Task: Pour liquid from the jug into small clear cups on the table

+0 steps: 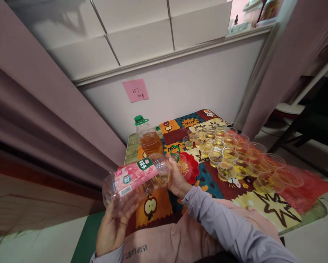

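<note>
A large clear plastic bottle (138,175) with a pink label is tilted nearly onto its side, its mouth end to the right. Some pale yellow liquid lies near its neck. My left hand (116,223) is closed around the bottle's base from below. At the neck, my right hand (177,180) grips the bottle, beside its green ring handle (175,152). Just beyond the mouth, a clear cup (182,162) appears to sit on a red scalloped plate (193,168). Whether liquid is flowing I cannot tell.
Behind stands another bottle (151,140) with amber liquid and a green cap. Several clear cups (227,170) of yellow liquid fill the table's right side, some above red plastic film (312,188). A patterned cloth (158,212) covers the table, against a white wall (180,87).
</note>
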Tool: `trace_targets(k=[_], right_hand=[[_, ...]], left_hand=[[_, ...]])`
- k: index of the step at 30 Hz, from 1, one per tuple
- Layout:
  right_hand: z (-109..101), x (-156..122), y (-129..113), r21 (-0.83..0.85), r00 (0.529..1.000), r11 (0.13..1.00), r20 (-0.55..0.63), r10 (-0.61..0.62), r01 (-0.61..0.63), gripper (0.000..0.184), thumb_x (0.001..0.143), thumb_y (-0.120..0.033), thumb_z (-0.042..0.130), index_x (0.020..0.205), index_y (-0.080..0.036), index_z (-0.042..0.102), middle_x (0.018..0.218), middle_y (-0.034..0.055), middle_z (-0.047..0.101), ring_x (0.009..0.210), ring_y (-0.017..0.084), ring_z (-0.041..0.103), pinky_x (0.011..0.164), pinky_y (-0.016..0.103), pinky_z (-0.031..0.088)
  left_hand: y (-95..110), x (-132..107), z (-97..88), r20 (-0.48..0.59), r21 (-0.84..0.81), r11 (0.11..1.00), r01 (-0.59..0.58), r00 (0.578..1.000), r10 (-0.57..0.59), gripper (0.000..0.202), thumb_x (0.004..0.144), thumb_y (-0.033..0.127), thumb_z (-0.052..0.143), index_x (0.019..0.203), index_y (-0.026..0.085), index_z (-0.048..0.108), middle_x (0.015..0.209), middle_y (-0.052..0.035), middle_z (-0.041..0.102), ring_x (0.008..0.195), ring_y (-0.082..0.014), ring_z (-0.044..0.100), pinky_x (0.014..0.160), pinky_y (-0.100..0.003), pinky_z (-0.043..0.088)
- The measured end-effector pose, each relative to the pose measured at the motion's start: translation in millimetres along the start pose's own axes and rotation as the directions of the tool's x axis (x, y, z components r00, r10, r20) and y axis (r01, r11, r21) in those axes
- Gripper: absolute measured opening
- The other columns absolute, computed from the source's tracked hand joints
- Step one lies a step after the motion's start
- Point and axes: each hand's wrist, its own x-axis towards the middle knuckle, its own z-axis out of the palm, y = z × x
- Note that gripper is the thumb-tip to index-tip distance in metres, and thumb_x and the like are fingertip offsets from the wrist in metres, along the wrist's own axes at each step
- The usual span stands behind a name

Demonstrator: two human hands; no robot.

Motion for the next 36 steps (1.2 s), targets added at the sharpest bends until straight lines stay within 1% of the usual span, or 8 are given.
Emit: trace_targets(k=[4, 8, 15, 20, 24, 27, 30, 36], right_hand=[[0.0, 0.1, -0.6, 0.004, 1.000, 1.000, 0.013, 0.011, -0.011, 0.065, 0.106, -0.068, 0.028, 0.117, -0.020, 0.071, 0.087, 0.0069, 0.078, 0.068, 0.023, 0.077, 0.058, 0.041, 0.066], [-0.9, 1.8, -0.5, 0.009, 1.000, 1.000, 0.018, 0.013, -0.013, 0.068, 0.106, -0.069, 0.027, 0.115, -0.018, 0.072, 0.087, 0.0076, 0.078, 0.069, 0.023, 0.077, 0.057, 0.041, 0.066], [-3.2, 3.6, 2.2, -0.005, 1.000, 1.000, 0.028, -0.009, 0.009, 0.065, 0.104, -0.072, 0.035, 0.121, -0.021, 0.071, 0.093, 0.0084, 0.079, 0.076, 0.025, 0.079, 0.059, 0.042, 0.066], [-3.7, 3.6, 3.3, -0.018, 0.999, 1.000, 0.035, -0.004, 0.005, 0.070, 0.103, -0.075, 0.033, 0.121, -0.020, 0.072, 0.092, 0.0085, 0.079, 0.074, 0.024, 0.078, 0.059, 0.041, 0.066], [-4.9, 4.4, 3.9, -0.010, 0.999, 1.000, 0.054, -0.003, 0.003, 0.069, 0.103, -0.074, 0.033, 0.119, -0.020, 0.072, 0.092, 0.0086, 0.079, 0.076, 0.024, 0.078, 0.062, 0.042, 0.066], [-4.5, 4.1, 3.7, -0.015, 1.000, 1.000, 0.028, 0.001, -0.001, 0.067, 0.103, -0.075, 0.035, 0.121, -0.021, 0.071, 0.094, 0.0092, 0.079, 0.077, 0.024, 0.078, 0.062, 0.041, 0.066], [-3.0, 3.1, 3.0, -0.014, 1.000, 1.000, 0.009, 0.007, -0.007, 0.067, 0.104, -0.073, 0.033, 0.120, -0.021, 0.071, 0.092, 0.0086, 0.079, 0.075, 0.025, 0.078, 0.060, 0.043, 0.066], [-1.1, 1.3, 2.3, 0.000, 0.999, 1.000, 0.039, 0.013, -0.013, 0.069, 0.105, -0.072, 0.030, 0.117, -0.020, 0.072, 0.090, 0.0075, 0.078, 0.072, 0.024, 0.078, 0.059, 0.042, 0.067]], left_hand=[[-0.6, 1.3, -1.2, -0.044, -0.003, 1.000, 0.016, 0.999, -0.016, 0.051, 0.081, 0.032, 0.081, 0.128, 0.016, 0.072, 0.117, -0.0177, 0.080, 0.100, -0.0367, 0.079, 0.079, -0.044, 0.069], [-1.1, 2.3, -1.4, -0.037, 0.000, 1.000, 0.012, 0.999, -0.012, 0.047, 0.080, 0.034, 0.082, 0.123, 0.017, 0.073, 0.118, -0.0169, 0.080, 0.099, -0.0364, 0.080, 0.076, -0.043, 0.069], [-0.6, 1.0, -1.3, -0.045, -0.002, 1.000, 0.003, 0.999, -0.003, 0.045, 0.082, 0.033, 0.079, 0.124, 0.019, 0.073, 0.117, -0.0149, 0.081, 0.102, -0.0357, 0.079, 0.075, -0.040, 0.069], [1.6, -1.4, 1.6, -0.064, -0.017, 1.000, 0.016, 0.998, -0.017, 0.046, 0.087, 0.029, 0.074, 0.132, 0.020, 0.070, 0.122, -0.0158, 0.079, 0.106, -0.0360, 0.078, 0.082, -0.044, 0.068], [3.6, -4.0, 6.4, -0.077, -0.013, 1.000, 0.020, 0.997, -0.021, 0.047, 0.090, 0.027, 0.069, 0.136, 0.019, 0.068, 0.119, -0.0158, 0.080, 0.104, -0.0356, 0.079, 0.085, -0.045, 0.068], [4.3, -5.2, 8.0, -0.069, -0.003, 1.000, 0.020, 0.997, -0.020, 0.049, 0.090, 0.025, 0.068, 0.138, 0.020, 0.067, 0.118, -0.0152, 0.080, 0.105, -0.0351, 0.078, 0.085, -0.044, 0.068], [3.8, -5.0, 6.4, -0.071, 0.002, 1.000, 0.013, 0.997, -0.013, 0.047, 0.090, 0.026, 0.069, 0.136, 0.019, 0.068, 0.117, -0.0156, 0.080, 0.103, -0.0348, 0.079, 0.082, -0.043, 0.068], [1.2, -3.0, 0.3, -0.036, 0.002, 1.000, 0.004, 0.999, -0.004, 0.042, 0.087, 0.031, 0.075, 0.127, 0.018, 0.073, 0.116, -0.0164, 0.081, 0.101, -0.0357, 0.079, 0.081, -0.044, 0.068]])
